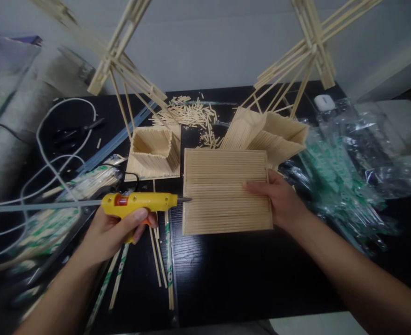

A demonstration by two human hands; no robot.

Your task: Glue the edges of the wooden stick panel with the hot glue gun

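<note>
My left hand (127, 228) is wrapped around the handle of a yellow hot glue gun (149, 201), with a finger by its orange trigger. A long glue stick (52, 205) sticks out of the gun's back. The nozzle points right, at the left edge of a flat panel of thin wooden sticks (222, 204); whether it touches I cannot tell. Held by its right edge, the panel is in my right hand (282, 200), thumb on the near face and fingers behind. Behind it sit an open stick-built box on a base (153, 160) and a tilted stick-built box (285, 132).
Two stick frameworks (116, 60) (312, 46) rise at the back. Short cut sticks (191, 114) lie piled between them. Plastic wrappers (345, 177) cover the right side. White cable (40, 135), scissors (69, 135) and packaged sticks (169, 260) lie on the left of the black table (233, 284).
</note>
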